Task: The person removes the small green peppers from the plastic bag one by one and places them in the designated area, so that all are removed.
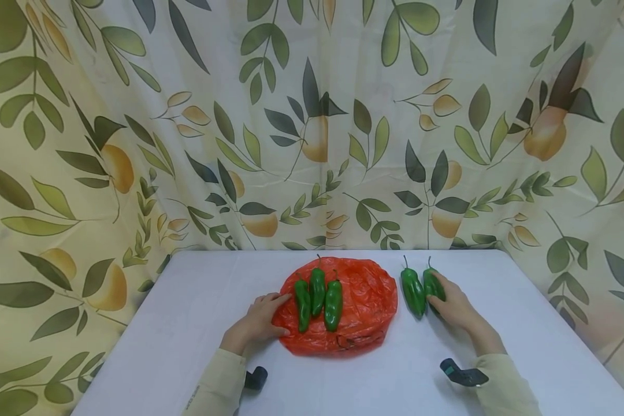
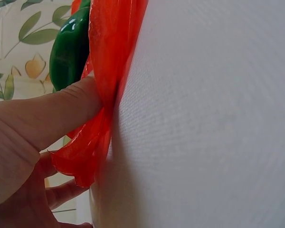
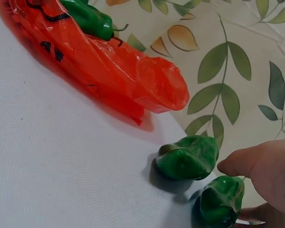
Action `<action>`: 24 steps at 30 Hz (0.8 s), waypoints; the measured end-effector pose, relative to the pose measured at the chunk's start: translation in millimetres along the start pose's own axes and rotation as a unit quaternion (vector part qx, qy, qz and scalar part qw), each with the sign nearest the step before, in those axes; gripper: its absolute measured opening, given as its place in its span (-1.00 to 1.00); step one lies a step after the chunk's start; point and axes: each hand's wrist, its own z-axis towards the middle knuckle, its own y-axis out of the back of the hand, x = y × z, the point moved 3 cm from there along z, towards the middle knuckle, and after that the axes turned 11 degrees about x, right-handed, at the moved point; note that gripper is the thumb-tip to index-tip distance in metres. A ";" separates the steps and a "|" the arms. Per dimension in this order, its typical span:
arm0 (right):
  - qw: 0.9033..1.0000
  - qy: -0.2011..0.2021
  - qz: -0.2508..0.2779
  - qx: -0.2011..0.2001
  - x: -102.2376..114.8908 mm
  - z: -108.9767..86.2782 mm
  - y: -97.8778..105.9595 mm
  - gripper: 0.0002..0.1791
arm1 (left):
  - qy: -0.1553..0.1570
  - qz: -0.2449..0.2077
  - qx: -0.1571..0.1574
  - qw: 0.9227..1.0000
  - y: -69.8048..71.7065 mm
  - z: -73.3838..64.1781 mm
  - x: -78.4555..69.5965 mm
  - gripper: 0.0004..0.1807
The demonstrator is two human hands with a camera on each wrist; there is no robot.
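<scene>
On the white table lies a red plastic bag with three green peppers on it, one of them a long curved pepper at the left. My left hand holds the bag's left edge; in the left wrist view the thumb reaches into a fold of the plastic and the fingers lie behind a loose flap. Right of the bag, two more green peppers lie side by side. My right hand has thumb and fingers round the outer pepper. Just left of it is the other pepper.
A patterned curtain with leaves and fruit hangs behind the table and along its sides. Dark straps with small devices sit at both wrists, over light sleeves. The white tabletop stretches in front of the bag.
</scene>
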 end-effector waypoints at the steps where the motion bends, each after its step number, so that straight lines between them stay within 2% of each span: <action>1: 1.000 0.001 0.002 -0.003 -0.1 -0.2 0.6 -0.23 | 0.000 0.000 0.000 1.000 -0.1 -0.1 -0.3 -0.10; 11: 0.999 -0.027 0.004 -0.023 6.1 -1.8 9.8 -0.20 | 0.002 0.002 0.001 1.000 -0.4 -1.5 -1.5 -0.11; 19: 0.999 -0.013 0.000 -0.045 15.8 -5.2 17.0 -0.22 | -0.002 0.004 -0.001 1.000 0.2 -1.8 -2.0 -0.11; 24: 0.999 -0.018 0.007 -0.041 24.8 -6.6 16.3 -0.20 | -0.005 0.005 -0.003 1.000 0.4 -2.7 -3.1 -0.10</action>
